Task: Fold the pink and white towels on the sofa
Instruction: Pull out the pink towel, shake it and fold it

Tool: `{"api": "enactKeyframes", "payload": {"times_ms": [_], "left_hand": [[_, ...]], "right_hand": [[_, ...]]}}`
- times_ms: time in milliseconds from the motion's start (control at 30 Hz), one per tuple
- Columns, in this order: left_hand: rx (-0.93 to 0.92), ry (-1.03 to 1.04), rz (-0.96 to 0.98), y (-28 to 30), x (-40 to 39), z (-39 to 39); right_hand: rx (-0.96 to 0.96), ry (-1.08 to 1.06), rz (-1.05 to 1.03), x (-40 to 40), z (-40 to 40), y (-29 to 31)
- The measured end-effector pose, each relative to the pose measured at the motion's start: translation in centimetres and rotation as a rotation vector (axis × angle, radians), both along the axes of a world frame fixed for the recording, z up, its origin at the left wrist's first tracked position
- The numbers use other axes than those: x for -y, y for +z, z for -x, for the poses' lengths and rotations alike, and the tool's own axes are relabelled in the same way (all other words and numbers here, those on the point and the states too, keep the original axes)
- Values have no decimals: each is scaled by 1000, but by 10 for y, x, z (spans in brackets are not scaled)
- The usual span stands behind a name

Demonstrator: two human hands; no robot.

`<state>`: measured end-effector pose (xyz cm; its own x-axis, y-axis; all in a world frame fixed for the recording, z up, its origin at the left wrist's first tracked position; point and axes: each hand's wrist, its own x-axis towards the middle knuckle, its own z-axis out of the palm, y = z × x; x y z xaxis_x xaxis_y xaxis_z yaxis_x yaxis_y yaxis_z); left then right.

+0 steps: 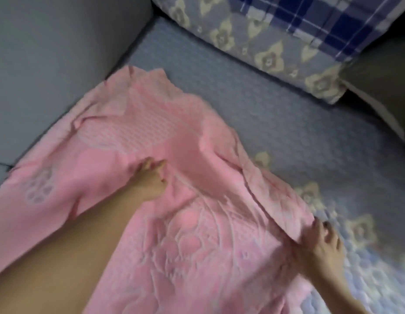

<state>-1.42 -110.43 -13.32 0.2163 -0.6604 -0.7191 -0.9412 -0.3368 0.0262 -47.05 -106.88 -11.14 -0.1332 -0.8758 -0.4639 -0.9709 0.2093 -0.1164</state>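
Here, in the head view, the pink towel [165, 200] lay spread over the sofa seat cover [276, 114], filling the frame from about nine o'clock down to six, with rumpled folds along its edge toward three o'clock and a paler woven patch toward eleven. My left hand [150, 179] rested on the middle of the towel, fingers loosely bent and pressing into the cloth near a crease; the blur kept me from telling whether they pinched any fabric, so I could not say how that grip stood. My right hand [322, 241] sat at about four o'clock on the towel's edge, fingers spread and fairly straight, flat on the hem where it met the seat cover, holding nothing closed. The grey sofa arm [49, 64] rose at ten o'clock, touching the towel's far corner. A flower-patterned cushion [253, 41] leaned at one o'clock, well apart from the towel, with a blue plaid cloth [321, 21] over it.
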Motion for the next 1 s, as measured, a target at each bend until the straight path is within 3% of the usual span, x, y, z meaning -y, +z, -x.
{"api": "enactKeyframes", "payload": {"times_ms": [100, 233, 333, 400, 500, 567, 633, 700, 800, 900, 1000], "left_hand": [[17, 46, -7, 4, 13, 8], [-141, 53, 190, 34, 29, 75], [-202, -93, 346, 52, 54, 121], [-175, -133, 388, 54, 85, 133], [-117, -123, 295, 47, 131, 132], [-108, -111, 173, 35, 148, 124], [-91, -144, 62, 23, 151, 115], [-33, -194, 41, 12, 149, 109], [14, -210, 65, 4, 151, 110], [10, -207, 107, 4, 162, 121], [55, -163, 79, 6, 169, 127]], "right_hand": [[78, -192, 49, 14, 28, 6], [169, -385, 120, 47, 28, 33], [249, -289, 228, 95, 27, 66], [194, -140, 259, 140, 39, 84], [67, -147, 268, 198, 67, 80], [94, -187, 125, 206, 78, 57], [248, -338, 13, 185, 83, 29], [345, -527, 103, 141, 91, 11], [256, -792, 148, 68, 114, -6], [137, -649, 31, 22, 112, -12], [328, -453, -36, 12, 86, -14]]}}
